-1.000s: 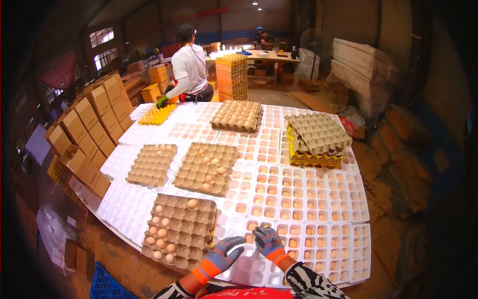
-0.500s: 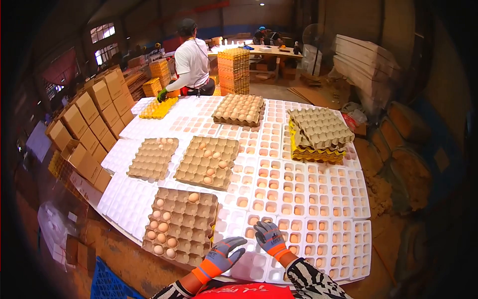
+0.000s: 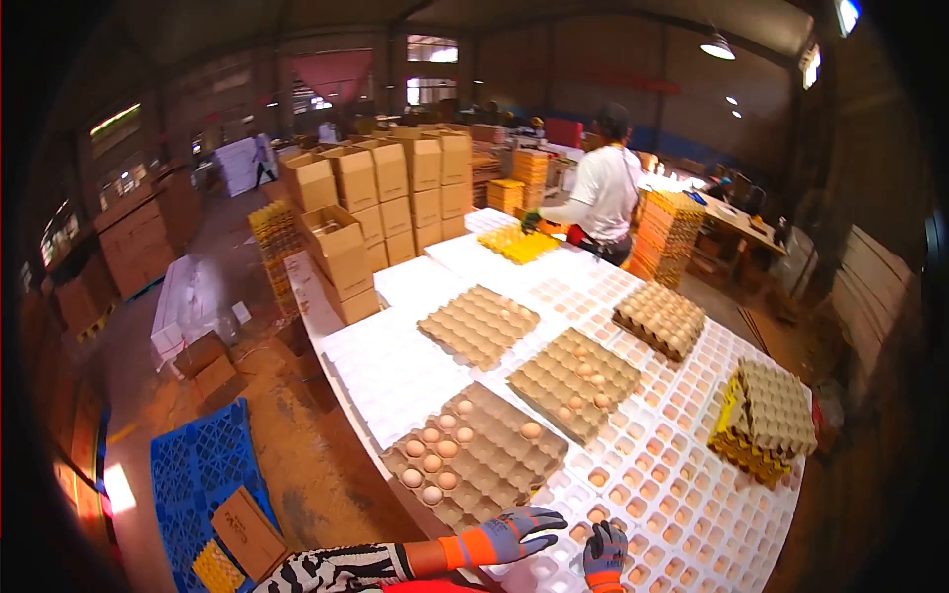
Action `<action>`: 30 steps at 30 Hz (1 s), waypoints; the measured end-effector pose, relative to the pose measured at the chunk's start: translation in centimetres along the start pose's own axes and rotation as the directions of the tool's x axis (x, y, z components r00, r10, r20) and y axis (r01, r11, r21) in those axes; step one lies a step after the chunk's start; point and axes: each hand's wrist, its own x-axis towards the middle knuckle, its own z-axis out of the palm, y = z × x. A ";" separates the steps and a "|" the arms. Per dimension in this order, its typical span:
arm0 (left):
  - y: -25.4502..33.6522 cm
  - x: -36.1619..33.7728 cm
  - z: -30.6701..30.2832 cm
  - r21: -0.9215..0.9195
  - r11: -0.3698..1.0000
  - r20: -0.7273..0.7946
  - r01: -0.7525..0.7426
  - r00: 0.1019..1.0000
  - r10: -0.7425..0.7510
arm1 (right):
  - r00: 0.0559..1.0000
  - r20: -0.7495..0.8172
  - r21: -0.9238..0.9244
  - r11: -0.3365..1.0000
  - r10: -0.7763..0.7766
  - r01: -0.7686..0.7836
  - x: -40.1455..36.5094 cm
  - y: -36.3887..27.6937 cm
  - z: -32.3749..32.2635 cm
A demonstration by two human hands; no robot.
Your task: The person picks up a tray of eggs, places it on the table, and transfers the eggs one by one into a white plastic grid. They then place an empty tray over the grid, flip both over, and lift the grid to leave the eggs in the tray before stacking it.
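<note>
My left hand [image 3: 519, 533], in a grey and orange glove, reaches flat over the near edge of the white egg trays [image 3: 682, 494], just below a brown cardboard tray [image 3: 476, 454] holding several eggs; it holds nothing. At the bottom edge my right hand [image 3: 604, 550], gloved the same way, rests fingers up on the white tray next to a pale egg [image 3: 596, 515]. Nothing is in that hand either.
More cardboard trays [image 3: 574, 368] with eggs lie further along the table. A yellow and brown tray stack [image 3: 766, 419] stands right. A person in a white shirt [image 3: 605, 196] works at the far end. Stacked cartons [image 3: 381, 188] and a blue pallet [image 3: 203, 470] stand left.
The view has swung left, so the table now runs diagonally and the floor and cartons show. Both hands sit lower in view, the left stretched further forward.
</note>
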 end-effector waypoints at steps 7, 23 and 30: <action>-1.8 -2.7 -6.2 -0.173 0.984 -0.131 0.032 0.990 -0.055 | 0.991 0.043 -0.010 0.992 0.123 -0.123 2.4 -4.0 -2.4; -17.5 -20.0 -22.9 0.012 0.891 -0.421 0.453 0.811 -0.406 | 0.765 -0.207 0.571 0.711 0.610 -0.412 5.8 -8.3 16.6; -22.3 -21.3 -24.7 -0.017 0.961 -0.269 0.276 0.924 -0.270 | 0.695 -0.171 0.350 0.702 0.699 -0.620 7.1 -18.5 12.7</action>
